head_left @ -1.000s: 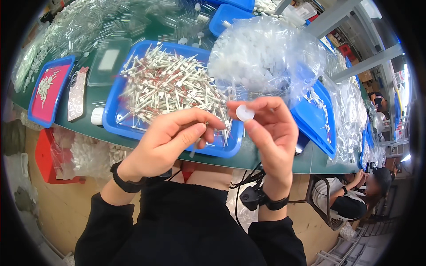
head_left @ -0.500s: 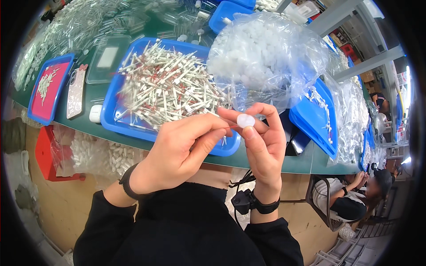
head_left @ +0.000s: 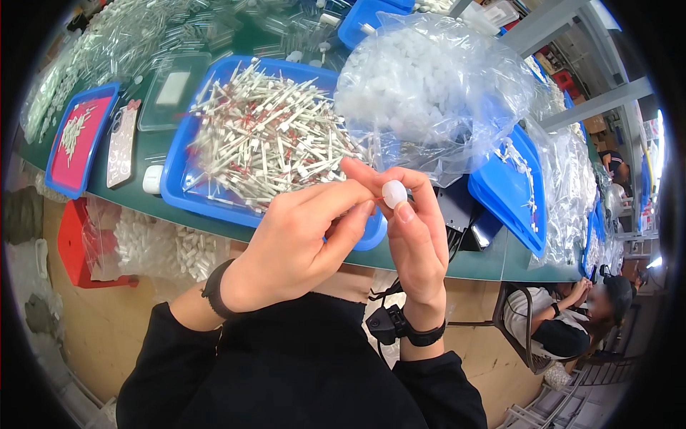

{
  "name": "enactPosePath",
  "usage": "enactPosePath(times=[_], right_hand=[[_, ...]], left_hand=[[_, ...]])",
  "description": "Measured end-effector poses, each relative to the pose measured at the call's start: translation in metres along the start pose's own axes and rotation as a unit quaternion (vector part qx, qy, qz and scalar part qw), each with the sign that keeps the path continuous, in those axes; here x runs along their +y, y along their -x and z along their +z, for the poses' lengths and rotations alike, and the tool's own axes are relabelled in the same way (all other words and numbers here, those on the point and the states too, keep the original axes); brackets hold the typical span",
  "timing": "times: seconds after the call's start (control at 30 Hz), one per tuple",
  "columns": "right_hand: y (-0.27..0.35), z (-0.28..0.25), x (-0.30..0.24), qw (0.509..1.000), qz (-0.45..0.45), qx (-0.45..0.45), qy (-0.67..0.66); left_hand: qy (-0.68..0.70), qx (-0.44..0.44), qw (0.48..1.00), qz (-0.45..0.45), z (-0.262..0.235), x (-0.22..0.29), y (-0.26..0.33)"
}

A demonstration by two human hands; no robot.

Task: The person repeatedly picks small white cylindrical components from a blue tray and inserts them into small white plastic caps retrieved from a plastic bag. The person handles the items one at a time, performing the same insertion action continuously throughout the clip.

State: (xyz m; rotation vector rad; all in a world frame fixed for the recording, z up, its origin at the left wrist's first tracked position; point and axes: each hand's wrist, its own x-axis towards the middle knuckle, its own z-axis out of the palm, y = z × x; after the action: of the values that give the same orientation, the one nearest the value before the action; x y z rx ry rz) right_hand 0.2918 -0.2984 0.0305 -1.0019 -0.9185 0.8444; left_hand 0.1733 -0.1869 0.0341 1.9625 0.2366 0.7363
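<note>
Closest in, the right hand [head_left: 418, 236] pinches a small white cap [head_left: 394, 194] between thumb and fingertips, closed snugly round it, at about the centre of the view. The left hand [head_left: 300, 239] comes in from 8 o'clock, its fingers [head_left: 336, 200] pressed together as if on something thin whose tip meets the cap from 9 o'clock; a trace of red shows at the fingertips, but the piece itself is mostly hidden, so its long axis can only be judged as running roughly left to right, into the cap's side. Both hands touch at the cap, the right one carrying it. Beyond them, at 11 o'clock, a big blue tray [head_left: 179, 193] on the green table [head_left: 493, 261] holds a loose heap of white sticks [head_left: 268, 136] with red bands, lying every way. At 1 o'clock a clear bag [head_left: 436, 86] bulges with white caps. At 3 o'clock a second blue tray [head_left: 511, 193] tilts at the table edge. At 9 o'clock a small red-lined tray [head_left: 75, 136] holds a few pale bits, with a phone [head_left: 121, 143] beside it. Farther, at 12 o'clock, more bags of clear parts [head_left: 136, 36].
</note>
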Motion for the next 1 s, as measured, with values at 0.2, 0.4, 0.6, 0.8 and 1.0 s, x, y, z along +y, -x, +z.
enactPosePath(times=[0.2, 0.4, 0.6, 0.8, 1.0], right_hand=[[0.001, 0.0, 0.002, 0.999, -0.001, 0.0, 0.037], [0.002, -0.001, 0.004, 0.998, -0.015, -0.007, 0.057], [0.004, -0.002, 0.005, 0.996, -0.023, -0.005, 0.089], [0.007, -0.008, 0.008, 0.986, -0.026, 0.033, 0.162], [0.009, -0.015, 0.005, 0.962, -0.08, 0.046, 0.259]], left_hand=[[-0.002, 0.006, 1.0, 0.012, 0.0, 0.0, 0.001], [-0.046, -0.006, 0.999, 0.016, -0.002, 0.001, 0.001], [-0.065, -0.017, 0.998, 0.011, -0.003, 0.002, 0.002], [-0.097, -0.03, 0.995, 0.018, -0.005, -0.001, 0.004], [-0.121, -0.082, 0.989, 0.004, -0.007, 0.003, 0.003]])
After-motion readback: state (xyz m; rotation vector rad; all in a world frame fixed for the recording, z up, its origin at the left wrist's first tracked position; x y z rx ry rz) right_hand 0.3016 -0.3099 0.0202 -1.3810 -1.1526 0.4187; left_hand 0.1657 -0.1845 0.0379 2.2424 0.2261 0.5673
